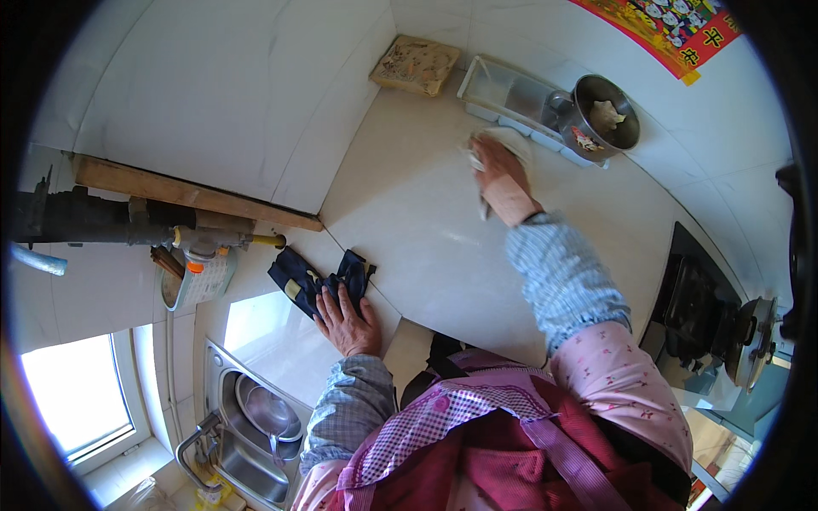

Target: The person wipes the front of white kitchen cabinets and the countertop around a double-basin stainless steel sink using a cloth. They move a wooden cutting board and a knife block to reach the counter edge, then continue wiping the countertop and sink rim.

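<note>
My right hand (497, 170) reaches far across the pale counter (417, 213) and presses a whitish cloth (519, 149) down on its surface. Part of that cloth is hidden under the palm. At the counter's left side my left hand (348, 325) lies flat, fingers stretched out, over the edge of a folded dark blue fabric item (294, 274) with a yellowish patch. What kind of item that is, I cannot tell. A long clear plastic tray (486, 85) stands along the back wall, just beyond my right hand.
A steel pot (629, 132) with something pale inside sits at the tray's right end. In the back corner lies a brownish block-like package (417, 66). A sink (220, 362) with a faucet (189, 439) is at lower left, a black stove (673, 294) at right, and pipes (94, 223) at left.
</note>
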{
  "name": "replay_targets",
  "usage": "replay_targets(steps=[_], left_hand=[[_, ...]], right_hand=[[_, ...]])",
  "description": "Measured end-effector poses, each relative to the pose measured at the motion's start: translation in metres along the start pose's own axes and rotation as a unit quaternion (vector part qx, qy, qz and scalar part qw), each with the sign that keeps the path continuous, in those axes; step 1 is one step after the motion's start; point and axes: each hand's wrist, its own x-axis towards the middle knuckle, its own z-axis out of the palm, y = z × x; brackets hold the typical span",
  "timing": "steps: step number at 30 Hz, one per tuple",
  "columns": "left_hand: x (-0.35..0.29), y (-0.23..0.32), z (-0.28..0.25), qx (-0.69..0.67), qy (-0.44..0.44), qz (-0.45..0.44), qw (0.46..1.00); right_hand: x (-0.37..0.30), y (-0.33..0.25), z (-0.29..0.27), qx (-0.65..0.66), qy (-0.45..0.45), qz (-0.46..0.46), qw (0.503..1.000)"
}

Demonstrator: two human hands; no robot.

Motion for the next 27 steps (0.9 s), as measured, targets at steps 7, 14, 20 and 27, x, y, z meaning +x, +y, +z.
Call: replay_targets(steps=[7,14,20,27], left_hand=[[-0.001,0.001,-0.004,-0.003,-0.001,-0.002,1.0],[-0.002,-0.002,-0.003,-0.041,0.034,0.006,0.999],[0.0,-0.005,-0.001,-0.029,0.019,-0.001,0.999],[-0.001,-0.003,0.002,-0.011,0.029,0.0,1.0]], right_hand=[[-0.117,0.085,-0.115,-0.07,-0.065,0.209,0.973],[-0.077,0.032,-0.064,-0.102,-0.066,0.086,0.989],[-0.042,-0.146,0.021,0.044,-0.195,-0.153,0.968],[-0.058,-0.079,-0.016,0.044,-0.146,-0.102,0.983]])
